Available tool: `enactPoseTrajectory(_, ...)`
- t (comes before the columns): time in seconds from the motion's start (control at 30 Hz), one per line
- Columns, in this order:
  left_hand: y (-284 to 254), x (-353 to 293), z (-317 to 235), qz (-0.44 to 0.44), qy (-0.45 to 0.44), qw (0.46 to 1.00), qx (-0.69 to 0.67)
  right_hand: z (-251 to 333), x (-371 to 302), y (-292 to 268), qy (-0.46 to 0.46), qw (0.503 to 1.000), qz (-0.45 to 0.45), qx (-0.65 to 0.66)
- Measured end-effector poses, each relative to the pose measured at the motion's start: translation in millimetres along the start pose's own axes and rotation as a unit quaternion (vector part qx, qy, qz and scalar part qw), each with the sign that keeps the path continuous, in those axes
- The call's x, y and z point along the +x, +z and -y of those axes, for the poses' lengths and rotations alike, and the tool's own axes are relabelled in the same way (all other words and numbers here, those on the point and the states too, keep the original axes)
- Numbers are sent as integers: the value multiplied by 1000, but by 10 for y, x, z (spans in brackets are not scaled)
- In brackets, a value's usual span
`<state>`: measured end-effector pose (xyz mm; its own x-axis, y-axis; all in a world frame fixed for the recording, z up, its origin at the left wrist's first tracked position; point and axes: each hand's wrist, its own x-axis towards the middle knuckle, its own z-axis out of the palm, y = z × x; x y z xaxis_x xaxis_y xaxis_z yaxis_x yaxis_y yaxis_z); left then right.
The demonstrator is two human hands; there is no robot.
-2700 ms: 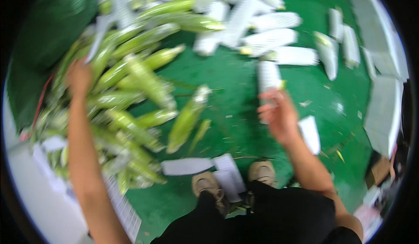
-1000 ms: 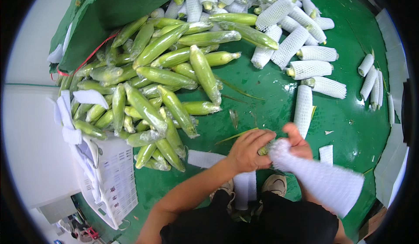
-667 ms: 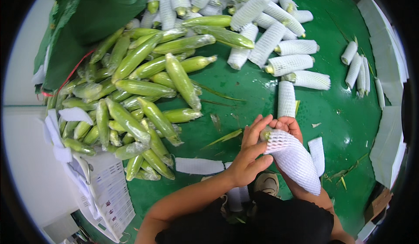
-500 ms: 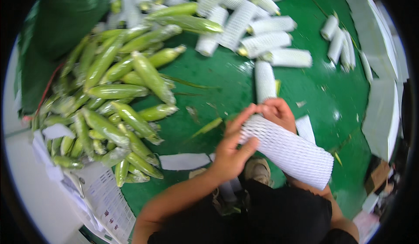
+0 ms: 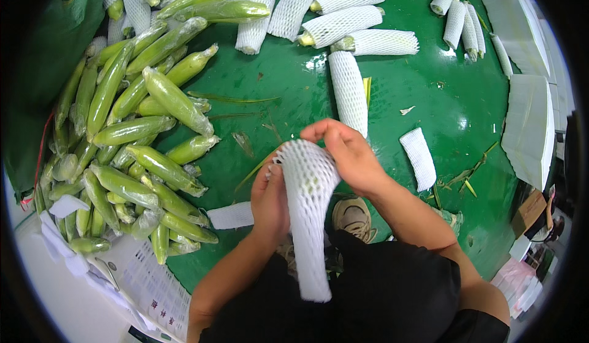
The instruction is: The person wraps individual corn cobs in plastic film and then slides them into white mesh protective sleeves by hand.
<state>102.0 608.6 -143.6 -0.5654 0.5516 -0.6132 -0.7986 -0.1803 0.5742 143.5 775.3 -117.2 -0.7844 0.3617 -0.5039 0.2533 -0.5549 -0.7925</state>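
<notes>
Between my hands, above my lap, is a white foam net sleeve (image 5: 313, 226). Its upper end is stretched wide and a green tint shows through the mesh; what lies inside is mostly hidden. My left hand (image 5: 270, 202) is closed on the sleeve's left edge near the top. From the right, my right hand (image 5: 353, 159) grips the upper rim with bent fingers. The sleeve's lower part hangs flat and narrow toward me. Left of my hands lies a heap of green ears of corn (image 5: 178, 104) in clear film. A flat foam sleeve (image 5: 230, 216) rests by my left forearm.
Several ears in white net sleeves (image 5: 340, 24) lie at the far side, with a smaller group (image 5: 455, 21) at far right. One sleeved ear (image 5: 348, 91) lies just beyond my hands. Another foam sleeve (image 5: 419, 159) is on the green floor (image 5: 386, 110). White panels (image 5: 531, 128) border the right.
The sleeve has swung from pointing right to hanging down toward me, and its upper end is stretched wider. My right hand has come to the sleeve's right side; the view has shifted.
</notes>
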Motion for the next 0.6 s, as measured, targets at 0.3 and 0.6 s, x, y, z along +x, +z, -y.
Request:
enactPoseTrajectory(0.3, -64, -23, 179, -9, 34, 999, -35, -422, 149, -178, 79, 995, 20, -63)
enactPoseTrajectory(0.6, -1093, 804, 956, -30, 29, 991, -124, -1094, 634, -311, 67, 991, -66, -95)
